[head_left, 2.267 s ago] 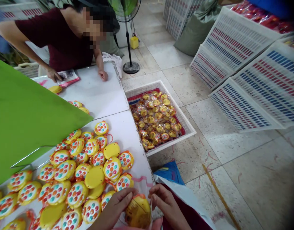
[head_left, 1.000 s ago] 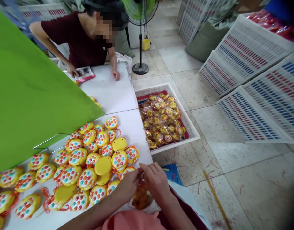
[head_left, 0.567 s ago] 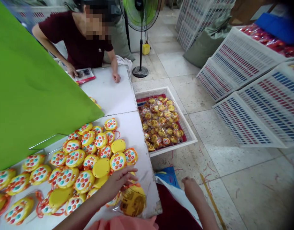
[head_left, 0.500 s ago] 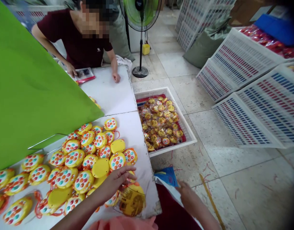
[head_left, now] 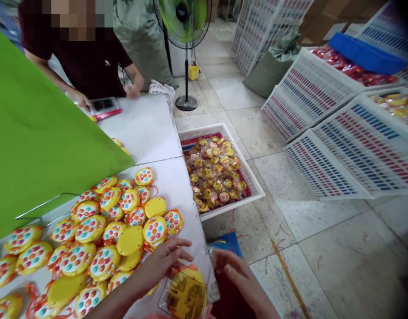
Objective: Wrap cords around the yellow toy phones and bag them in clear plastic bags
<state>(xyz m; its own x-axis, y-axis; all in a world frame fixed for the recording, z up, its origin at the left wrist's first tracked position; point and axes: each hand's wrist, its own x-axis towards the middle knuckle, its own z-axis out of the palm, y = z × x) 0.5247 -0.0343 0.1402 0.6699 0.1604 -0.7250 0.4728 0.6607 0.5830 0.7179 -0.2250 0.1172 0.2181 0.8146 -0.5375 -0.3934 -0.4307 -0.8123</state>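
Our left hand (head_left: 172,256) has a loose grip, fingers spread and slightly bent, right over the upper end of a bagged toy (head_left: 188,293), though we can't tell if the fingertips touch the plastic. That toy is yellow side up with dark print showing through, lying at the near corner of the worktop (head_left: 172,177). Our right hand (head_left: 233,274) is just past the edge with its fingers curled, and we can't tell if it's pinching anything. Room-wise, a white strip of worktop runs along the chipped right edge between the rim and the pile of loose toys (head_left: 155,231), so the left side is the tight one, with the pile close to our left hand and a green sheet (head_left: 51,137) beyond it. Off the right edge there's open tiled floor (head_left: 273,177). As for containers, a white crate (head_left: 253,195) with a red lining sits right beside the worktop, heaped with wrapped yellow toys. Farther right, stacked crates (head_left: 318,88) hold red wrapped stuff under a blue tray (head_left: 366,53), plus yellow pieces in the nearer stack. Across from us, a co-worker's hand (head_left: 82,101) rests by a clear pouch (head_left: 104,107).
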